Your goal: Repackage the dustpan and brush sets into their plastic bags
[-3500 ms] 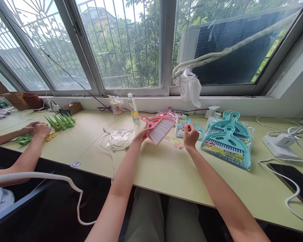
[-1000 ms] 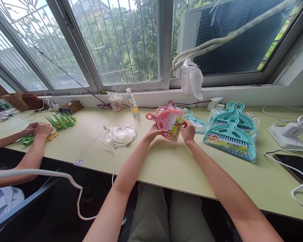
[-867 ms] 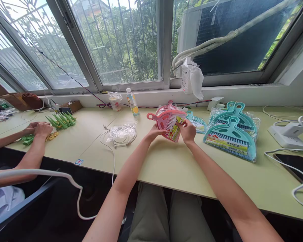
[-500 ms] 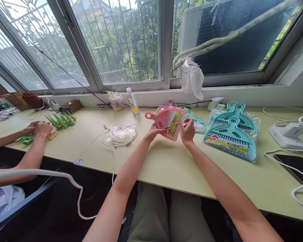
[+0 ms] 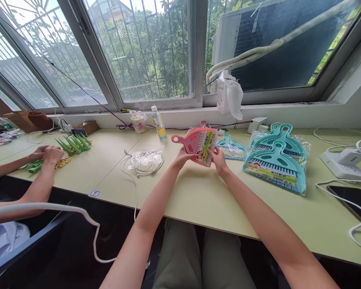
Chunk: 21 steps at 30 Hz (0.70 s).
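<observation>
Above the table, I hold a pink dustpan and brush set (image 5: 191, 141) with a printed label card (image 5: 207, 145) on it. My left hand (image 5: 183, 158) grips its lower left side, thumb across the front. On the right edge, my right hand (image 5: 219, 159) closes with its thumb on the label. Behind the pink set another pink dustpan part shows at the top, partly hidden. To the right lie turquoise dustpan sets: a small one (image 5: 231, 147) just past my right hand, and larger ones in clear wrap (image 5: 272, 168) stacked farther right.
A drink bottle (image 5: 159, 122) and a wrapped cup (image 5: 138, 121) stand near the window sill. Clear plastic wrap and a coiled white cable (image 5: 149, 169) lie left of my hands. A power strip (image 5: 343, 163) and phone (image 5: 353, 202) sit right. A co-worker's hands (image 5: 49, 154) are at the left beside green pieces.
My right hand has shifted from a raised pinch at the set's upper right edge to a lower grip with the thumb on the label. The pink set stays nearly in place.
</observation>
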{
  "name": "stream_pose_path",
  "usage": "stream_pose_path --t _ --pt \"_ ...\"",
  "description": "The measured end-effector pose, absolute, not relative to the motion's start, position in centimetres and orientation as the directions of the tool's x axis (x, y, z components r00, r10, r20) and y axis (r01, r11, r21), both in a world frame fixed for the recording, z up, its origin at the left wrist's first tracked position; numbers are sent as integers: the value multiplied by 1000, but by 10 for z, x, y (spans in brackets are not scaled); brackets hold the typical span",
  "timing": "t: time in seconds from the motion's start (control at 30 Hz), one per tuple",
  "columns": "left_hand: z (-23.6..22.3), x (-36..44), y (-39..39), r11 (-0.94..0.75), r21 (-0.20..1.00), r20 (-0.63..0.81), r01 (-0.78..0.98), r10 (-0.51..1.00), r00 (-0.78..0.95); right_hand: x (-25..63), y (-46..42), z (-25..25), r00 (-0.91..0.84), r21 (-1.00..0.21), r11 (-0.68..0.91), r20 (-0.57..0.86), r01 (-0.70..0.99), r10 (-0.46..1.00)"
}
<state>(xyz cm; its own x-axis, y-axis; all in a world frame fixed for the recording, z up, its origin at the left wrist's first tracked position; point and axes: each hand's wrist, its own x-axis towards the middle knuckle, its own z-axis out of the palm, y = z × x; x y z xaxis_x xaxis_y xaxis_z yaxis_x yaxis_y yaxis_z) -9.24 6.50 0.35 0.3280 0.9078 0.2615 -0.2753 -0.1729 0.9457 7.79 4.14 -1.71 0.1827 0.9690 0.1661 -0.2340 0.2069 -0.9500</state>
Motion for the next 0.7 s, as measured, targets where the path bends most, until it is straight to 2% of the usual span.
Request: stream_pose_path --t 0.7 --pt "9 -93 61 -146 944 248 -295 906 342 86 40 -12 113 -889 103 59 -447 992"
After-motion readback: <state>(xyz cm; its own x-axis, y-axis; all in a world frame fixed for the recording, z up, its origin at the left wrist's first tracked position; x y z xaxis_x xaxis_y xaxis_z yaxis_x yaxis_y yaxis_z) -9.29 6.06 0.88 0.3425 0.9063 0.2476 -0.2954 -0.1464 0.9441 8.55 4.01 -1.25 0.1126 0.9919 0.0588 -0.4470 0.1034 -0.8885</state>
